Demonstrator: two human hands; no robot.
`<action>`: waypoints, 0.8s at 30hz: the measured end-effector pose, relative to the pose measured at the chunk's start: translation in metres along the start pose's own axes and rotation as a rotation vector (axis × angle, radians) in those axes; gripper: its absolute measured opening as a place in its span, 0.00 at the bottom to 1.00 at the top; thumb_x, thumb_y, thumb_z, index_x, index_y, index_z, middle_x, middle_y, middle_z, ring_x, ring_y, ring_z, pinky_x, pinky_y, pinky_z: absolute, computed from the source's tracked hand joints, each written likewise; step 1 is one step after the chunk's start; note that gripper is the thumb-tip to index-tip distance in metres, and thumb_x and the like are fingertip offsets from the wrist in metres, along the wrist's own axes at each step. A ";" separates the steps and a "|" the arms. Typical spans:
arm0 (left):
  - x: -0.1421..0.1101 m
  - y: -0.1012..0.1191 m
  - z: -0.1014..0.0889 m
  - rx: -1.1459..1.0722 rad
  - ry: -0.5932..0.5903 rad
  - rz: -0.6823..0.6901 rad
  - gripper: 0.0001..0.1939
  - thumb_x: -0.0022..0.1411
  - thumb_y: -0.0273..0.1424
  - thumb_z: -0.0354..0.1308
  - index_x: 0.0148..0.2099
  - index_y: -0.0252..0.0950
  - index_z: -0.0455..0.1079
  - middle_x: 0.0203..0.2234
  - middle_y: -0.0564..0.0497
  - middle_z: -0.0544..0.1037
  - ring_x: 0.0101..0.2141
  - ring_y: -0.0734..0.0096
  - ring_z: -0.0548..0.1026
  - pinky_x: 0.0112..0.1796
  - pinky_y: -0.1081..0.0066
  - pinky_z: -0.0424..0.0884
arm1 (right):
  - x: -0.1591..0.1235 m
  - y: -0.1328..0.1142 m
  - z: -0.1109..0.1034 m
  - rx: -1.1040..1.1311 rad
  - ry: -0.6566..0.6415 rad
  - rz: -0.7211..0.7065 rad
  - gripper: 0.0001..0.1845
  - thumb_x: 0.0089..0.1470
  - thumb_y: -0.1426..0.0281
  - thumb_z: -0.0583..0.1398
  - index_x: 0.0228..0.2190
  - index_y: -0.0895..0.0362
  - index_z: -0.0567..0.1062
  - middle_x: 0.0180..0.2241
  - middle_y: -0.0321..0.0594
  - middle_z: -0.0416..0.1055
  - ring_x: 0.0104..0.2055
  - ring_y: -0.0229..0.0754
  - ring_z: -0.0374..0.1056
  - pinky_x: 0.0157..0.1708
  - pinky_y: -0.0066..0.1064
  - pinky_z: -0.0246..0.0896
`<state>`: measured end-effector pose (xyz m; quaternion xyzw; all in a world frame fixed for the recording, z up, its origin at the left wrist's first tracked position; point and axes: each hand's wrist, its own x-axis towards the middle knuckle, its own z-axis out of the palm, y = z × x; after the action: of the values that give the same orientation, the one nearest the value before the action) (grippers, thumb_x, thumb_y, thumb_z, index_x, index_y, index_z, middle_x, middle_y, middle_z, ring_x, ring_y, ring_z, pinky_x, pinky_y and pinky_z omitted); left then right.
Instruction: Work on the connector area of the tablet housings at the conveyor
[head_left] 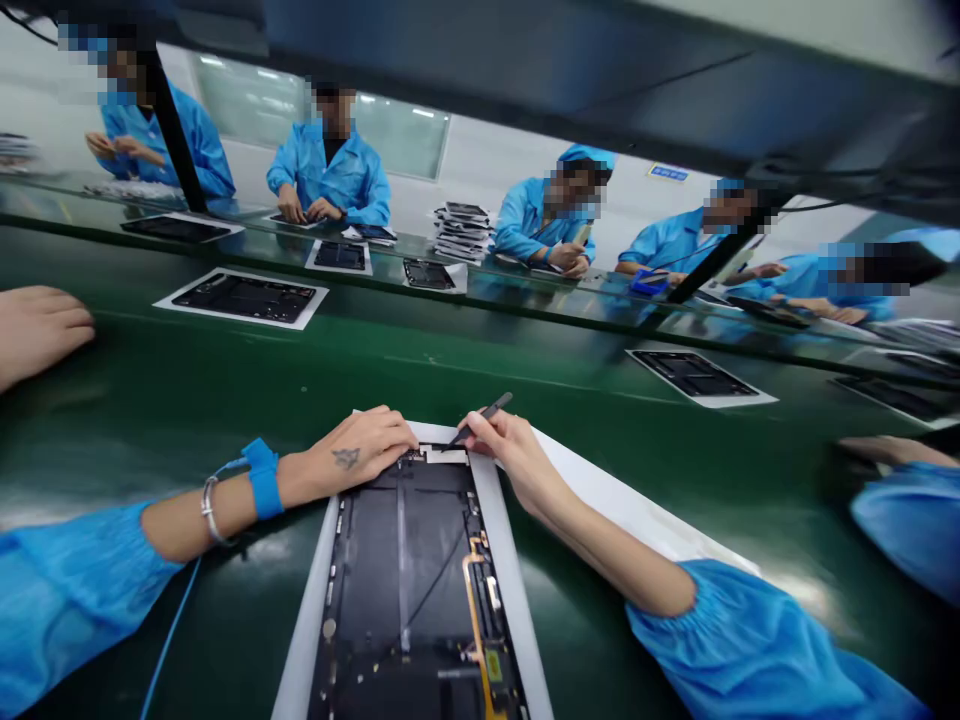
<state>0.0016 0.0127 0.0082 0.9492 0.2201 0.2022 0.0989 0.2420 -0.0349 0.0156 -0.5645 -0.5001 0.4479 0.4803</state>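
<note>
An opened black tablet chassis (420, 590) lies on a white sheet (510, 570) in front of me on the green belt. My left hand (360, 455) rests on its far left corner, fingers curled down against the frame, holding nothing I can name. My right hand (502, 450) pinches a thin dark stylus-like tool (480, 415), its tip touching a small white part (435, 455) at the chassis's far edge. A blue wrist strap (262, 478) with a cord sits on my left wrist.
More chassis on white sheets lie on the belt at far left (244, 297) and far right (697, 375). A neighbour's hand (37, 330) is at the left, another's sleeve (907, 520) at the right. Several people in blue coats work across the belt beside a stack of parts (461, 230).
</note>
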 end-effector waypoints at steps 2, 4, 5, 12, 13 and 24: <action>-0.003 0.001 0.000 -0.010 0.007 0.028 0.13 0.75 0.27 0.47 0.47 0.37 0.73 0.40 0.49 0.77 0.41 0.67 0.72 0.41 0.69 0.67 | -0.002 0.002 -0.002 0.005 -0.001 0.016 0.31 0.41 0.40 0.68 0.28 0.57 0.78 0.24 0.37 0.71 0.31 0.42 0.67 0.39 0.36 0.64; -0.004 0.003 0.000 0.017 0.000 0.039 0.13 0.74 0.26 0.47 0.47 0.36 0.73 0.40 0.48 0.77 0.39 0.67 0.72 0.39 0.69 0.68 | -0.003 0.001 -0.004 0.008 -0.011 0.026 0.30 0.44 0.41 0.68 0.28 0.57 0.77 0.24 0.37 0.70 0.30 0.42 0.67 0.39 0.36 0.64; -0.004 0.004 0.000 0.033 0.001 0.044 0.13 0.74 0.26 0.47 0.47 0.36 0.74 0.40 0.48 0.77 0.39 0.67 0.72 0.38 0.69 0.68 | -0.004 0.000 -0.005 0.009 -0.016 0.033 0.29 0.44 0.42 0.68 0.28 0.57 0.77 0.24 0.37 0.70 0.30 0.41 0.67 0.39 0.36 0.64; -0.003 0.009 -0.001 0.081 0.013 0.053 0.14 0.74 0.25 0.46 0.46 0.34 0.74 0.40 0.47 0.78 0.39 0.66 0.72 0.37 0.69 0.69 | -0.003 -0.004 -0.006 -0.035 -0.018 0.081 0.29 0.44 0.42 0.67 0.22 0.56 0.75 0.26 0.40 0.73 0.33 0.43 0.68 0.40 0.36 0.64; -0.003 0.009 -0.002 0.083 0.014 0.058 0.14 0.74 0.25 0.46 0.46 0.34 0.74 0.41 0.47 0.78 0.39 0.66 0.72 0.37 0.69 0.69 | -0.004 -0.005 -0.006 -0.042 -0.014 0.083 0.29 0.45 0.42 0.67 0.22 0.56 0.75 0.26 0.40 0.73 0.33 0.43 0.68 0.39 0.35 0.64; -0.002 0.010 -0.001 0.077 0.006 0.043 0.14 0.73 0.24 0.46 0.45 0.35 0.75 0.41 0.48 0.78 0.39 0.66 0.72 0.38 0.69 0.68 | -0.003 -0.007 -0.007 -0.028 -0.029 0.091 0.27 0.45 0.45 0.68 0.21 0.56 0.74 0.25 0.40 0.73 0.32 0.42 0.69 0.39 0.35 0.65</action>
<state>0.0034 0.0030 0.0114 0.9561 0.2074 0.1988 0.0574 0.2472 -0.0380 0.0240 -0.5869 -0.4870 0.4702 0.4442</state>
